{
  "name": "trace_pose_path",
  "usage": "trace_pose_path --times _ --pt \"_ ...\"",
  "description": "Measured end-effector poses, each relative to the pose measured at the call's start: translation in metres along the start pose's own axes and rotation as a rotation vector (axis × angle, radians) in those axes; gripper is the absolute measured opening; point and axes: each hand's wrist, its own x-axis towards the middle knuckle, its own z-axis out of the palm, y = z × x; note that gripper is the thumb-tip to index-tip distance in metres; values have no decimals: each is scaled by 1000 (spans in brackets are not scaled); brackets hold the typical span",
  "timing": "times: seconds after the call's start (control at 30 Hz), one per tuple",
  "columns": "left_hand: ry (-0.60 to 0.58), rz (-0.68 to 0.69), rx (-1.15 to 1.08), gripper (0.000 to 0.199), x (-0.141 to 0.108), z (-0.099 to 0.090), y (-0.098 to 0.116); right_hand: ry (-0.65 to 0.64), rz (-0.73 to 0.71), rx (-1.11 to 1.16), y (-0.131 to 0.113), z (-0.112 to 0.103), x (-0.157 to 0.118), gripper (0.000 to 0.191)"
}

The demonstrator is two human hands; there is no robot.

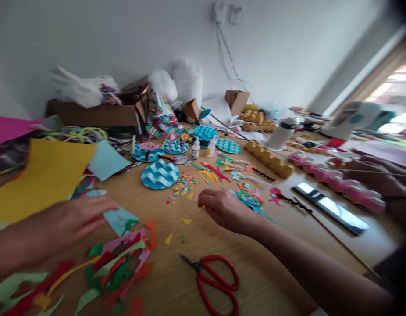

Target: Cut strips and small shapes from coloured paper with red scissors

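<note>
While the left hand, fingers extended, adjoins blue paper, the right hand is half-curled near confetti; neither grip is determinable.

Craft workspace, paper scraps, scissors, worktable

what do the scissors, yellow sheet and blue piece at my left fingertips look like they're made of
Scissors: dark, pointed blades, likely metal; smooth red handles with soft highlights, probably plastic or plastic-coated.
Yellow sheet: matte and gently curved, likely paper or thin card, though foam is possible.
Blue piece: matte, thin-looking, probably paper too.
</note>
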Motion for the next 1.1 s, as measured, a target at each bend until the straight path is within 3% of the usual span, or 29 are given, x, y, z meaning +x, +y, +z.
trace_pose_path --times 0.1,0.17,0.27,0.37,0.47,0.6,0.77,0.9,1.1 --pt "-71 -202 119 49 -4 -44 -19 -123 -63 -86 -13 -4 -3 30" --pt "-75 -306 211 54 -16 -60 -43 -182 -50 -132 -18 -7 -3 30" --pt "-163 -425 249 58 -41 -63 -80 -269 -19 -169 -25 -9 -3 30" --pt "-236 -490 222 57 -62 -58 -103 -324 -6 -171 -31 -8 -3 33" --pt "-298 -519 170 48 -74 -54 -103 -361 -7 -179 -34 -5 -4 34" --pt "-308 -538 159 46 -77 -47 -87 -379 -23 -197 -37 -4 -3 33" --pt "-273 -408 142 53 -68 -28 -73 -327 -155 -232 -46 -2 17 30" --pt "-227 -420 162 51 -74 -33 -88 -261 -231 -261 -59 3 48 28" --pt "-172 -533 172 47 -110 -42 -117 -170 -319 -288 -89 19 111 20"
